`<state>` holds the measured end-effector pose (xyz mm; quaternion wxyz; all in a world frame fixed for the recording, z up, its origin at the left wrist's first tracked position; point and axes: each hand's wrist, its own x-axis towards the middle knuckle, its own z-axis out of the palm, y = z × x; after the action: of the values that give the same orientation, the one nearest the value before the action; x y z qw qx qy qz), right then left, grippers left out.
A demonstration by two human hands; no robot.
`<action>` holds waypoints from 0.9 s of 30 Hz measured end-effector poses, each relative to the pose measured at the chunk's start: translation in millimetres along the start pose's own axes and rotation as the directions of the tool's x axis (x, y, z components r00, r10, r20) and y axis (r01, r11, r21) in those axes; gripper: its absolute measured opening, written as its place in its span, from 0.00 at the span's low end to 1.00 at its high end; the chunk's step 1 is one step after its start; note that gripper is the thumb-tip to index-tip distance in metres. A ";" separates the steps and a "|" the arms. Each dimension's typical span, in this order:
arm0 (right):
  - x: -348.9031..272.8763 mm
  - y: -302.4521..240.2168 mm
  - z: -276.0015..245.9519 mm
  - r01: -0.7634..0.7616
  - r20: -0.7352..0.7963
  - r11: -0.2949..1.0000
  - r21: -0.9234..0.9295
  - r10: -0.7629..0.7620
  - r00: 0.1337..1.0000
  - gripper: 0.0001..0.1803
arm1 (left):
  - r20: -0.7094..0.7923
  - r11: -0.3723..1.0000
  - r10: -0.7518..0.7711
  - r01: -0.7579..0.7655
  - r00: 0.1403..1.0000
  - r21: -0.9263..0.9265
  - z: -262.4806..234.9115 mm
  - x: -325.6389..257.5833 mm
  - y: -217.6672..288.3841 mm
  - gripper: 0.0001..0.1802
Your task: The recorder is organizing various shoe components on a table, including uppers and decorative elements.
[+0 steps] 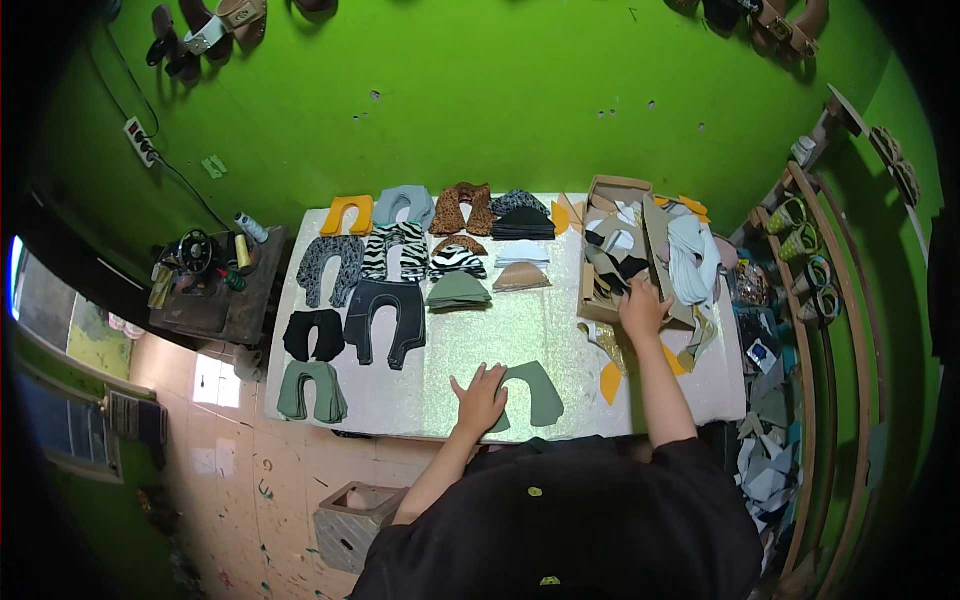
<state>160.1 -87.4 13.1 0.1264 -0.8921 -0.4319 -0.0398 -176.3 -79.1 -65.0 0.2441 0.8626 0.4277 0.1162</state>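
Note:
My left hand (481, 402) lies on the table with its fingers spread, touching the left side of a flat green horseshoe-shaped piece (543, 391) near the front edge. To the right, my right hand (643, 306) reaches over the near end of an open cardboard box (598, 307). Its fingers are bent together among dark and pale scraps (612, 265) in the box; what they hold is too small to make out. Green half-round pieces (459, 290) lie stacked near the middle of the table.
Stacks of horseshoe-shaped pieces, including yellow (351, 208), zebra-striped (378, 262) and black (408, 290), cover the left of the table (450, 386). White material (690, 260) lies right of the box. A wooden rack (843, 375) stands at the right, a sewing machine (196, 252) at the left.

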 end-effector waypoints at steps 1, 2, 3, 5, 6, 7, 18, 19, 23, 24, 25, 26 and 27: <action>8.7 0.8 -0.3 -0.102 0.122 0.994 0.035 0.097 0.988 0.24 | -0.039 0.998 -0.054 0.053 0.998 -0.023 -6.3 1.2 5.4 0.24; 16.7 -0.4 -1.3 -0.200 0.246 0.978 0.056 0.180 0.952 0.28 | -0.081 0.993 -0.113 0.110 0.990 -0.048 -12.3 1.8 10.0 0.24; 21.6 0.9 -4.1 -0.163 0.287 0.985 0.064 0.138 0.948 0.34 | -0.146 0.988 -0.134 0.122 0.980 -0.093 -16.0 2.7 12.7 0.22; 29.8 0.8 -3.4 -0.150 0.351 0.987 0.049 0.124 0.928 0.33 | -0.198 0.980 -0.168 0.142 0.966 -0.139 -27.3 4.0 20.6 0.21; 33.5 2.8 -1.5 -0.159 0.410 0.987 0.027 0.134 0.902 0.33 | -0.236 0.973 -0.183 0.141 0.954 -0.183 -32.7 3.9 24.0 0.20; 34.2 10.4 9.9 -0.176 0.403 0.983 0.050 0.142 0.904 0.30 | -0.247 0.972 -0.192 0.149 0.950 -0.181 -36.7 1.5 27.8 0.20; 28.5 16.2 28.1 -0.157 0.222 0.981 0.118 0.128 0.967 0.11 | -0.334 0.936 -0.321 0.243 0.887 -0.254 -42.8 -36.6 22.7 0.11; 26.3 12.4 24.7 -0.161 0.164 0.977 0.141 0.137 0.977 0.13 | -0.339 0.937 -0.320 0.243 0.885 -0.251 -42.9 -39.8 21.7 0.11; 18.7 7.8 9.4 -0.145 -0.007 0.950 0.277 0.153 0.988 0.16 | -0.368 0.933 -0.330 0.240 0.870 -0.269 -52.0 -46.2 22.7 0.10; 17.7 6.2 5.8 -0.138 -0.102 0.917 0.375 0.189 0.977 0.15 | -0.376 0.929 -0.337 0.242 0.863 -0.279 -53.4 -46.9 22.7 0.10; 19.0 6.2 -0.4 -0.111 -0.130 0.915 0.388 0.174 0.976 0.16 | -0.384 0.926 -0.345 0.243 0.856 -0.290 -54.5 -47.5 22.5 0.10; 24.1 13.1 -0.4 -0.111 -0.135 0.915 0.387 0.176 0.975 0.16 | -0.385 0.927 -0.341 0.238 0.858 -0.291 -56.0 -46.0 22.9 0.10; 32.3 21.4 0.2 -0.050 -0.209 0.850 0.524 0.185 0.960 0.17 | -0.376 0.922 -0.344 0.234 0.860 -0.309 -57.3 -46.1 22.9 0.10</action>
<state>196.9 -75.5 14.6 0.4154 -0.8386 -0.3513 -0.0281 -212.1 -109.1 -3.7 0.2680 0.7036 0.5775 0.3157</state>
